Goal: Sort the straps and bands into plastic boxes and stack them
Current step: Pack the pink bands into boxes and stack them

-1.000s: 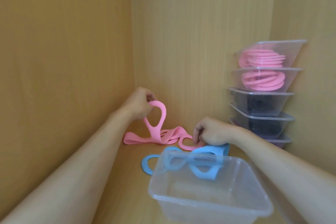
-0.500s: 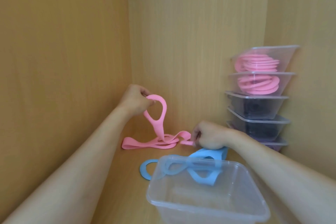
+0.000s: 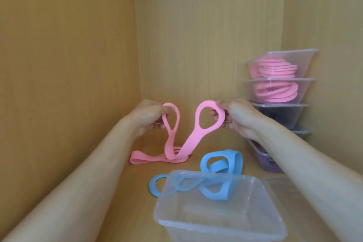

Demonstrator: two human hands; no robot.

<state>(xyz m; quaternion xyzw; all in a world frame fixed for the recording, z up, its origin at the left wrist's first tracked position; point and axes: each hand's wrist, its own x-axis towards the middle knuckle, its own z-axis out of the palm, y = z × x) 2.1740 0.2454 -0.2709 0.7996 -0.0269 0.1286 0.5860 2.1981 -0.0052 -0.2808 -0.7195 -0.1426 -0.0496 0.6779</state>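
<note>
**A:** Wooden cupboard here, plain panels on three sides and a bare wooden shelf (image 3: 121, 192) for a floor. What's in play?

**B:** A pink strap (image 3: 177, 143), both ends lifted. The left hand (image 3: 146, 118) is pinched closed on one loop, the right hand (image 3: 238, 117) is pinched closed on the other, wider loop. The middle of the strap sags in folds on the shelf between them.

**A:** And progress?

**B:** Well on, I'd judge. Against the right wall stands a stack of boxes (image 3: 279, 104): two on top hold coiled pink bands, darker ones beneath, a purple lot at the bottom. All closed and piled.

**A:** What's left?

**B:** This pink strap, plus a blue strap (image 3: 220, 165) lying loose just in front of it. The open clear box (image 3: 216, 208) nearest the camera looks empty; the blue shows through its far wall, lying behind it rather than inside.

**A:** Anything in the way?

**B:** The blue strap lies between the pink one and the box, so the trailing pink folds could drag across it. A clear lid, perhaps, shows faintly to the right of the box; too faint to call.
</note>
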